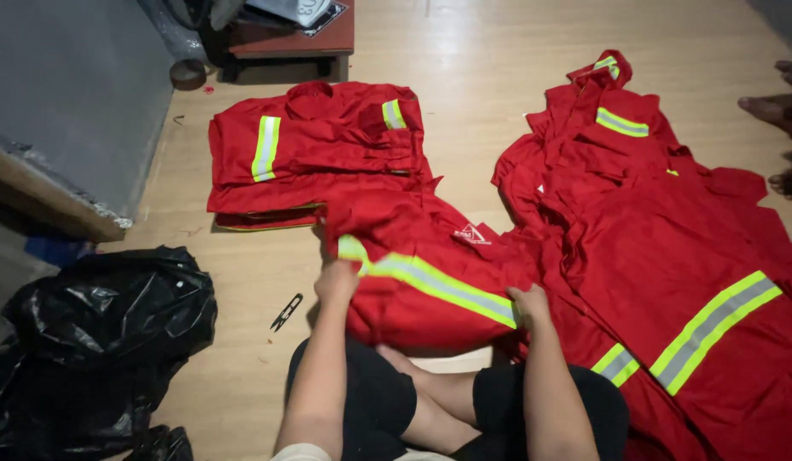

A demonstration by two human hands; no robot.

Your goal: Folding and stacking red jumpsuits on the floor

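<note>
Head view: red garment (413,282) with reflective yellow-grey stripe, left hand (336,280) and right hand (530,303) gripping it.

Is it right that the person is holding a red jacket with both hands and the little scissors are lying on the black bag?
Not quite. In the head view both hands, left hand and right hand, hold the red jacket, but the scissors lie on the wooden floor, beside the black bag.

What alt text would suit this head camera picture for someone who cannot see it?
A person sitting on a wooden floor grips a red work garment with reflective stripes, left hand and right hand on it. A folded stack lies ahead, a loose heap to the right, small snips and a black bag left.
</note>
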